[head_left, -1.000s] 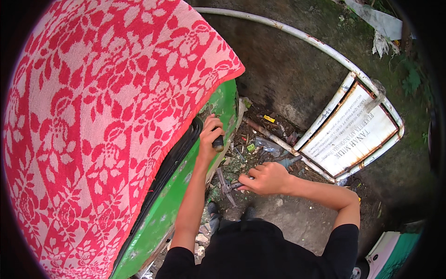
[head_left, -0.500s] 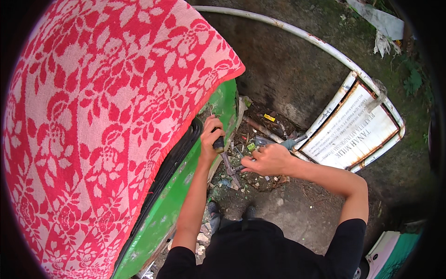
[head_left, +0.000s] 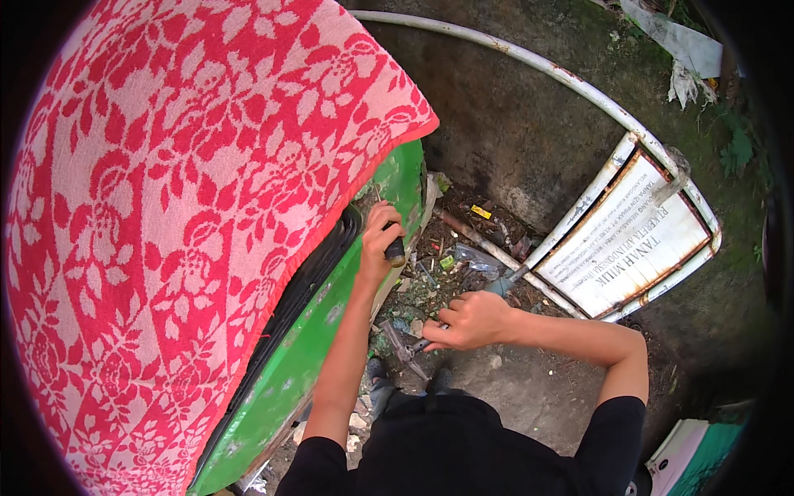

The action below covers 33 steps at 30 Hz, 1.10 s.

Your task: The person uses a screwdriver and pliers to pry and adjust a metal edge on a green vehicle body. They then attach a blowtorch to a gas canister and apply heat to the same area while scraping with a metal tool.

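Observation:
Gripped in my left hand (head_left: 379, 240) is a dark-handled tool (head_left: 395, 253), held upright against the green metal panel (head_left: 306, 355), with a thin shaft showing above my fingers. The fingers of my right hand (head_left: 467, 321) are closed on a long grey hammer-like tool (head_left: 409, 354), whose crosswise metal head sits below and right of my left hand, with a grey-blue section (head_left: 500, 286) beyond my knuckles. A red-and-pink floral cloth (head_left: 182, 182) drapes over the panel, beside a black strip (head_left: 289, 322) along its edge.
A rusty white tubular frame (head_left: 496, 45) with a white signboard (head_left: 620, 231) stands at the right against a mossy wall (head_left: 513, 124). Debris (head_left: 451, 256) litters the ground. A pale pink-and-teal object (head_left: 695, 459) lies at lower right; plastic scraps (head_left: 674, 41) hang top right.
My right hand and its tool rose toward my left hand half a second ago and have since dropped back down. My left hand has shifted slightly to the right.

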### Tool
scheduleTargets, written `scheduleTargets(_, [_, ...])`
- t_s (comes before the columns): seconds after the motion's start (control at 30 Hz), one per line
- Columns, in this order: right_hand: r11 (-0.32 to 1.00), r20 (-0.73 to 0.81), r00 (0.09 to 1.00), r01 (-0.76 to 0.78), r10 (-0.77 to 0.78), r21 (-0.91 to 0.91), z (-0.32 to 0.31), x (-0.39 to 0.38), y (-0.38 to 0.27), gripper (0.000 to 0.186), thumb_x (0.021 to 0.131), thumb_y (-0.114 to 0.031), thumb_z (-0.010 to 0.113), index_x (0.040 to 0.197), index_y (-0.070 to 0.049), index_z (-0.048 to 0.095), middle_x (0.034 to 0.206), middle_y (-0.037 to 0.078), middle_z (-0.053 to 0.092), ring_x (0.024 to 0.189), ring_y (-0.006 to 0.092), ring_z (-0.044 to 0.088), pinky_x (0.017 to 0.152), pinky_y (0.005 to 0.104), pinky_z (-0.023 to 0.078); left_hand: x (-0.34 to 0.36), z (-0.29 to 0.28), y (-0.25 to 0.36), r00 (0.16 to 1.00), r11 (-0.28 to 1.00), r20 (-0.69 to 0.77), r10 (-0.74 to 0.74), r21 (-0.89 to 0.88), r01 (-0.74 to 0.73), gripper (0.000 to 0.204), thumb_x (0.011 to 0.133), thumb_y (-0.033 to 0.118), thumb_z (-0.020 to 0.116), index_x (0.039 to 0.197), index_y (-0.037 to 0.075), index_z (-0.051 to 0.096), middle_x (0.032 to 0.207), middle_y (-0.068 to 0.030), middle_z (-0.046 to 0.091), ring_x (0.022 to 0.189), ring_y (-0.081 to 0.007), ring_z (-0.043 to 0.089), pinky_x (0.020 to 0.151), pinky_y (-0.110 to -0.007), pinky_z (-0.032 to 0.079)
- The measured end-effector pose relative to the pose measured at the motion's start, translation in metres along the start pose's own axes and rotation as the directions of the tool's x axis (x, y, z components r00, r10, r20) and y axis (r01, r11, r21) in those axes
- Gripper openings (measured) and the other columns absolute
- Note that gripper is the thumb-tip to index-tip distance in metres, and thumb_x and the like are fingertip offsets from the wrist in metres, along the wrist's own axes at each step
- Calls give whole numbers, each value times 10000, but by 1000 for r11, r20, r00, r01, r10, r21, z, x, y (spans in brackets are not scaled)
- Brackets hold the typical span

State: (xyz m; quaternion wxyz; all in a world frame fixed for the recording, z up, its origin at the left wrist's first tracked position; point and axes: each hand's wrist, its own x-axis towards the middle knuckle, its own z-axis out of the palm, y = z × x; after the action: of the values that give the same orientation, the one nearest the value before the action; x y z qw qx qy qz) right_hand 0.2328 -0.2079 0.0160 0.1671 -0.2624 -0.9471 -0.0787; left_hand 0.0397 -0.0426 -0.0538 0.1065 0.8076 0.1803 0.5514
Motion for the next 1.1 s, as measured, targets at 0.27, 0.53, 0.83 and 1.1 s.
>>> scheduleTargets(0.27, [926,-53,926,-376,374,-29,4,-4,-4,348,1007,-485,579,915,-150,566,552,43,573,427,250,611,382,380,480,3,-8,-4,1000,1000,31,-2,12,2,253,605,-61,688,800,-6,538,925,-125,539,966,-328,598,1069,-547,450])
scheduleTargets(0.53, [951,-28,955,-296,295,-93,28,6,16,388,996,-518,580,898,-143,574,574,60,626,442,252,638,351,376,455,10,-20,1,991,998,134,-11,-56,19,290,579,-53,694,815,-2,533,929,-124,530,974,-331,587,1109,-554,418])
scheduleTargets(0.83, [976,-117,969,-215,218,33,24,19,-13,393,1008,-501,572,923,-118,569,568,56,600,441,264,627,384,396,468,22,-39,-1,960,995,282,-6,-96,34,320,589,-128,679,825,9,512,891,-112,523,940,-310,597,1168,-540,372])
scheduleTargets(1.1, [826,-40,829,-550,557,123,26,28,-44,370,1033,-446,561,987,-80,596,571,91,630,456,318,626,407,425,483,28,-49,-12,923,991,384,39,-131,13,327,602,-136,675,844,4,505,902,-102,528,958,-296,604,1192,-513,354])
